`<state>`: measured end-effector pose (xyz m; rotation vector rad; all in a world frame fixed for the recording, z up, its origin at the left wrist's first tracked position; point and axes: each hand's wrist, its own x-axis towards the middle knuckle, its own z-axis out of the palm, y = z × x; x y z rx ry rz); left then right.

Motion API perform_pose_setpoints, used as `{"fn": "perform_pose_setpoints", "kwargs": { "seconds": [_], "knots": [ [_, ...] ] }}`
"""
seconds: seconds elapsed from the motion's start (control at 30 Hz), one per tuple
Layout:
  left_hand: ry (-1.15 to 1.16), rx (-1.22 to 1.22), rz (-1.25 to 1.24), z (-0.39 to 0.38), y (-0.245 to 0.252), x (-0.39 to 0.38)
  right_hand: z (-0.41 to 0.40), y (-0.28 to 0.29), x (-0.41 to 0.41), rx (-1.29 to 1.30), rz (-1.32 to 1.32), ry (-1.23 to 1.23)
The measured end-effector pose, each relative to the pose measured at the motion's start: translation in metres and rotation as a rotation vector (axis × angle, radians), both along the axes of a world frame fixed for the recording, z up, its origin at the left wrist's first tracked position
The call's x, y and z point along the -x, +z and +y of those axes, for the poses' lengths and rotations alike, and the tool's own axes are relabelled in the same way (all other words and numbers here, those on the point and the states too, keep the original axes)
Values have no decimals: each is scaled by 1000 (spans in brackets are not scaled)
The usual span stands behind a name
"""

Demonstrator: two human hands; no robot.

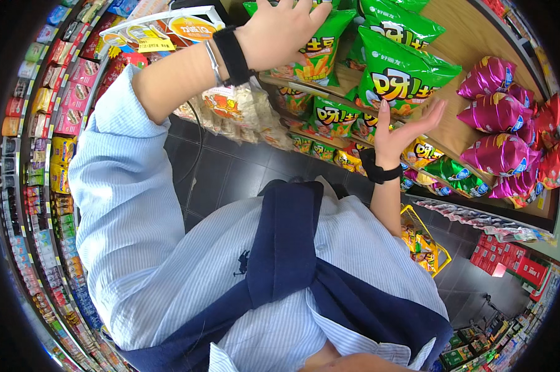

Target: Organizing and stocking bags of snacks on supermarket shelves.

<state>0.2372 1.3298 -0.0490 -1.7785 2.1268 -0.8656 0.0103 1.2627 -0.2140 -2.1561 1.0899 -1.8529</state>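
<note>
My left hand [277,35] reaches over the front of a green potato snack bag [326,49] on the upper shelf, its fingers spread. Whether it presses on the bag I cannot tell. Lower and to the right, my right hand [394,137] has its thumb and fingers apart at the lower edge of another green snack bag [401,69]. The thumb tip overlaps this bag's front; a grip is not visible. More green bags [391,28] stand behind. Both wrists wear black bands.
Purple snack bags [496,114] lie to the right on the wooden shelf [466,28]. Lower shelves hold more green bags [333,116]. Clear packs of pale snacks [242,109] hang at left. A yellow basket [440,255] with snack bags sits near my right elbow, and red boxes [498,253] stand beyond.
</note>
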Motion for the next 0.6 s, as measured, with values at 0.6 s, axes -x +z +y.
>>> {"fn": "perform_pose_setpoints", "kwargs": {
  "seconds": [0.6],
  "knots": [
    [-69, -91, -34, 5, -3, -28, 1, 14, -28, -229, 81, 187]
  ]
}}
